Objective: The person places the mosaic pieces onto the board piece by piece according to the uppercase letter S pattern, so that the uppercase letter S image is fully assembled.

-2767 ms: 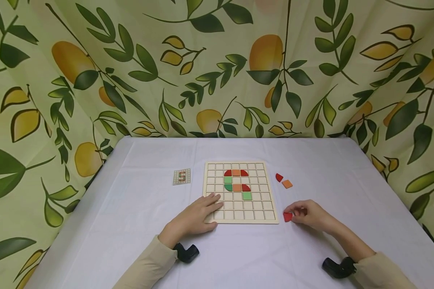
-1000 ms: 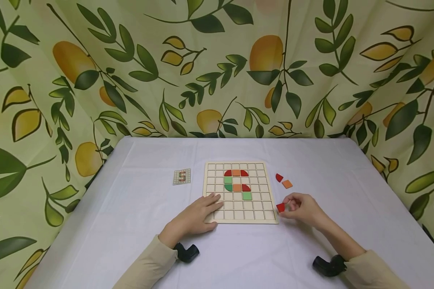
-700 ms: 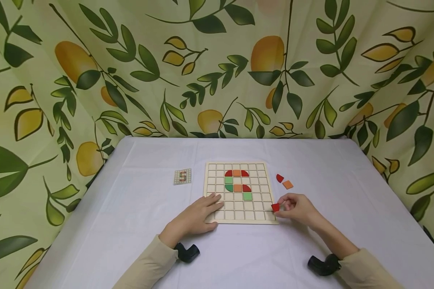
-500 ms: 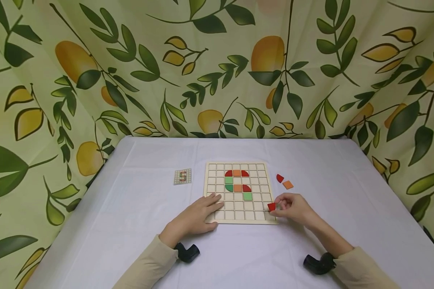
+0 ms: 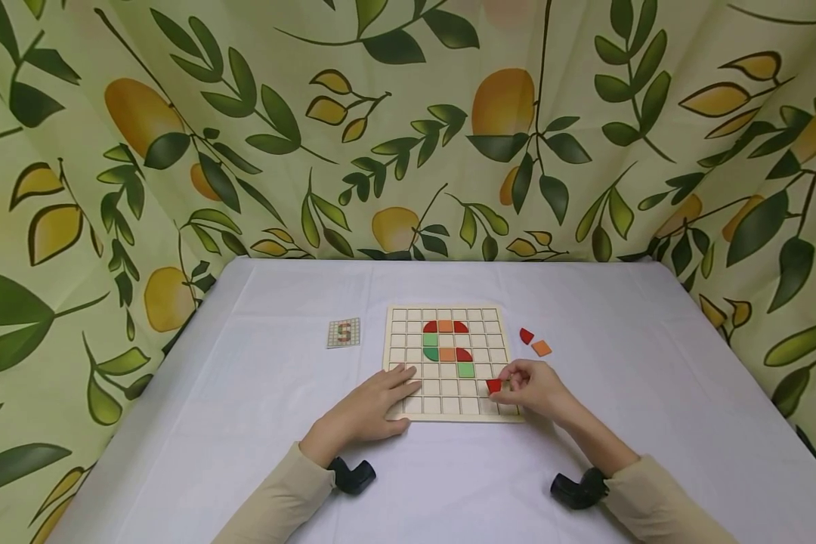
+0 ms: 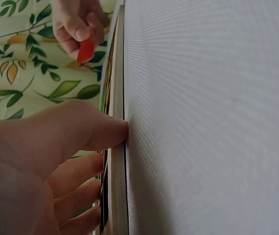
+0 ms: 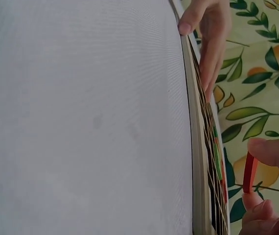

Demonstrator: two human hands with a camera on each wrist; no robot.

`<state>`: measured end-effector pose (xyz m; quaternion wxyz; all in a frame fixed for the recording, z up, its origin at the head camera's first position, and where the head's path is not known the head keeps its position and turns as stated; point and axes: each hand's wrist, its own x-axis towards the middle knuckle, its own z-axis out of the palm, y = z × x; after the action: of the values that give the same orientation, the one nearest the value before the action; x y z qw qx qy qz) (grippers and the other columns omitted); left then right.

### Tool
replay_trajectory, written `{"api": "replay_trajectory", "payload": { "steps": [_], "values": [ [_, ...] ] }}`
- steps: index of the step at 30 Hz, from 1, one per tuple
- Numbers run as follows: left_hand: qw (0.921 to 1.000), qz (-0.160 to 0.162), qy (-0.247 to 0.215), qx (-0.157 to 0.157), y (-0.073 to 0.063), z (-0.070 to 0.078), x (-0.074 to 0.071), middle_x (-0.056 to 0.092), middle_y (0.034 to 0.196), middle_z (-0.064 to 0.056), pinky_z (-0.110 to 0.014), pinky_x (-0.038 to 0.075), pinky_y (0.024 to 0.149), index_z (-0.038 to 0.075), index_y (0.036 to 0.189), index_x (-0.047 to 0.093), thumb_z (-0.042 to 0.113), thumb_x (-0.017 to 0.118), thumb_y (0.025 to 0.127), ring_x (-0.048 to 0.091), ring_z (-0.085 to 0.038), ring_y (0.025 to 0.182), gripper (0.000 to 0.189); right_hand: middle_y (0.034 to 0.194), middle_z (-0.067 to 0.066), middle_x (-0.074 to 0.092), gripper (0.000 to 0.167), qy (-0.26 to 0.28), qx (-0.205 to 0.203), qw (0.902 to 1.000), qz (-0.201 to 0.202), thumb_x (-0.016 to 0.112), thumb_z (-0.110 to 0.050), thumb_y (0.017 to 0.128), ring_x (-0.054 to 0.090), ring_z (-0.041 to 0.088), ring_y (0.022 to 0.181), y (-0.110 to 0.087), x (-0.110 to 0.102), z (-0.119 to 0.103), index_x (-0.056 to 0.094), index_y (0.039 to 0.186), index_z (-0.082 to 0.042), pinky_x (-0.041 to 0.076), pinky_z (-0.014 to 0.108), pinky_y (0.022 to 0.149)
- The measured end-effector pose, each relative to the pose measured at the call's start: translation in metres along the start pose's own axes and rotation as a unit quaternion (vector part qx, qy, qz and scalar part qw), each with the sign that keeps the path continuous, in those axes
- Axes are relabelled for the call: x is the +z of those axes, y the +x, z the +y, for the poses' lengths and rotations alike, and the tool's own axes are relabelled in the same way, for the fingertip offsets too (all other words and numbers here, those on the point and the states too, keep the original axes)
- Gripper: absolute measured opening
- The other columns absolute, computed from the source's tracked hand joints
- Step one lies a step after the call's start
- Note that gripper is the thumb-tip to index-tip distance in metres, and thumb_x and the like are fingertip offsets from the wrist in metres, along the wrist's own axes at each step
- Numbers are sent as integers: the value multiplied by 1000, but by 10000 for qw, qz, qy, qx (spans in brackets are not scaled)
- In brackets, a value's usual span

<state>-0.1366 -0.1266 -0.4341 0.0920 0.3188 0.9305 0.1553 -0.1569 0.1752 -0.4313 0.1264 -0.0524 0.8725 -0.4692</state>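
My right hand [image 5: 533, 387] pinches a red quarter-round tile [image 5: 493, 386] between thumb and fingers, above the right part of a wooden grid board [image 5: 442, 406]. In the right wrist view the red tile [image 7: 249, 173] appears edge-on, raised off the board. My left hand [image 5: 367, 408] rests with fingers spread on the board's lower left, its thumb at the near edge. Red, orange and green tiles sit in the grid in a curved row, ending in a light green square [image 5: 465, 370]. The left wrist view shows the left thumb [image 6: 95, 129] against the board's edge.
Right of the board, a red quarter-round tile [image 5: 527, 335] lies beside an orange square tile [image 5: 541, 347]. A small card [image 5: 343, 332] printed with an S pattern on a grid lies to its left. White cloth [image 5: 279, 302] covers the table; a leaf-patterned curtain [image 5: 408, 151] stands behind.
My right hand has picked the red tile up from the table right of the board and carried it left over the grid. The left hand has stayed in place.
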Motion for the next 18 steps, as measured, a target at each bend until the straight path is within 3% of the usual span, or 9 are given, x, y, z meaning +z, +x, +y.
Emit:
{"api": "replay_trajectory", "payload": {
  "steps": [18],
  "values": [
    [10000,-37,-46,-51,0,1,-1,38,156,-7,-47,30,121,12,143,48,30,61,88,31,-28,149,59,64,-2,42,33,30,-45,10000,-56,84,-14,70,40,11,60,12,22,-9,59,85,0,30,17,48]
  ]
}}
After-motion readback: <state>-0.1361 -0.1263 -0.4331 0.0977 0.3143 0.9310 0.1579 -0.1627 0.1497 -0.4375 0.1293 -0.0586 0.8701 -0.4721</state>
